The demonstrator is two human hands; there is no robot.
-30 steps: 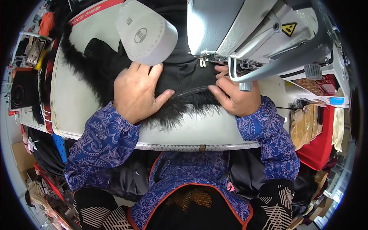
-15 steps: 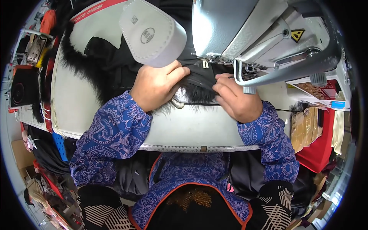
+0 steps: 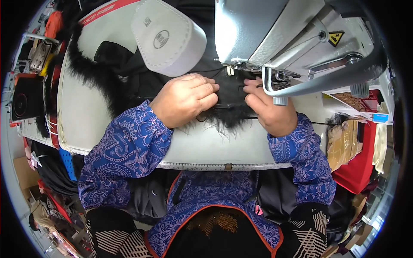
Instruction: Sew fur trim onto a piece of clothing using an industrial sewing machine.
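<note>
At 9 o'clock of the cloth (image 3: 228, 89) on the bench (image 3: 215, 150), the left hand's (image 3: 183, 99) grip pinches it; uneven pull could pucker it. Fur (image 3: 227, 118) at 6 could snag under the foot (image 3: 230, 71) at 12. At 4, the right hand's (image 3: 272, 112) grip is partly hidden; I cannot tell its hold.

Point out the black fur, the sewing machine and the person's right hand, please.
Black fur (image 3: 228, 117): head view, on its fluffy near stretch.
Sewing machine (image 3: 248, 31): head view, on its smooth grey-blue casing.
Right hand (image 3: 274, 115): head view, on its back.
</note>
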